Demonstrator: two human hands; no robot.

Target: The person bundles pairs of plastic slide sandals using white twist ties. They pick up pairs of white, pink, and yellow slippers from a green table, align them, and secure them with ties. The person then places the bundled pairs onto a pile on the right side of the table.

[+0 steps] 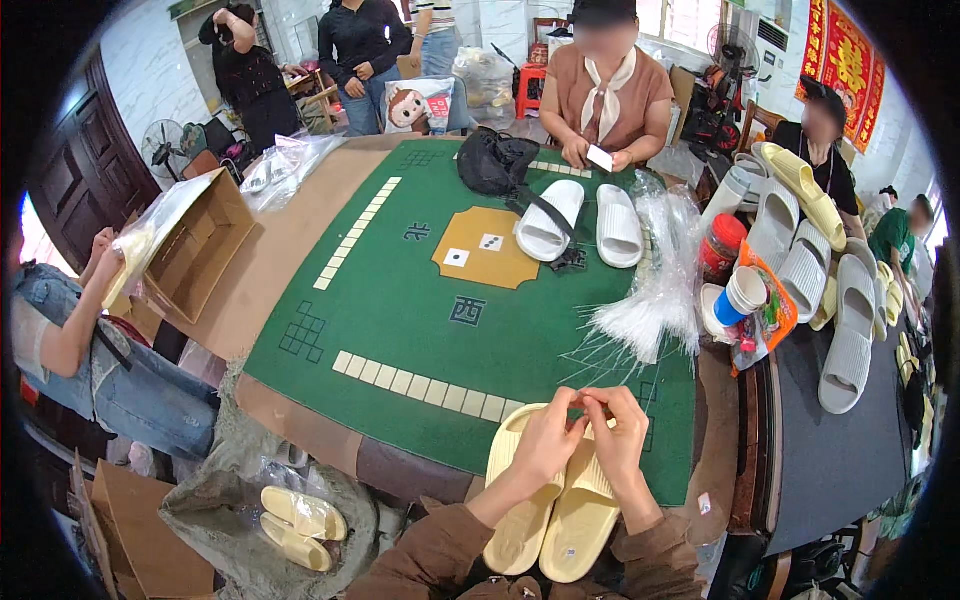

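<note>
A pair of pale yellow slippers lies side by side at the near edge of the green mat, toes pointing away from me. Over their straps, my left hand and my right hand meet with fingertips pinched together. Whatever they hold is too small to make out. Just beyond my fingers, a bundle of thin clear plastic strands spreads over the mat, some loose ends reaching toward my hands. Farther off stand two white slippers, with a black strap across the left one.
A black bag rests at the mat's far side. Slippers, a red-lidded jar and a cup crowd the right. Left are a cardboard box and a person; below, a sack with yellow slippers. Another person sits opposite.
</note>
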